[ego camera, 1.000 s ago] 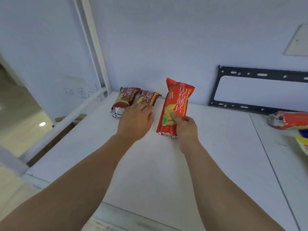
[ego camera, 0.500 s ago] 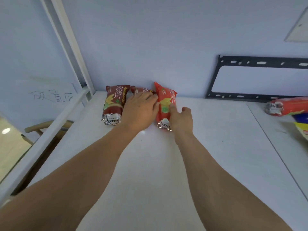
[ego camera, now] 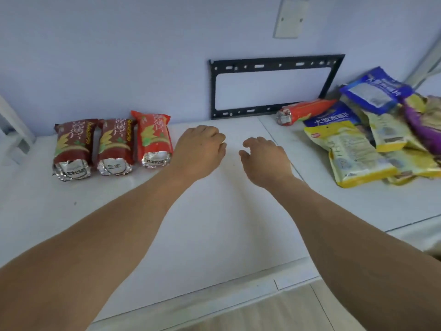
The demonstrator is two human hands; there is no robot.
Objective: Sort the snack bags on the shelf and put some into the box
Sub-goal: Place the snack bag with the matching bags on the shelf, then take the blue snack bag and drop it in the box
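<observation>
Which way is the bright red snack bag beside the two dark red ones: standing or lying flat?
Lying flat. The bright red snack bag rests lengthwise on the shelf.

A white shelf (ego camera: 214,223) ran along the wall, made of flat panels with a thin seam between the middle panel and the right one. Toward its back left, three snack bags lay side by side and touching, silver ends toward the front: two dark red bags (ego camera: 71,146) (ego camera: 114,144) and, on their right, a bright red bag (ego camera: 154,137). At the right end lay a loose heap: another red bag (ego camera: 307,111) on its side by the wall, a yellow bag (ego camera: 346,151) at the front, and blue bags (ego camera: 374,89) and a purple bag (ego camera: 422,125) overlapping behind it.
</observation>
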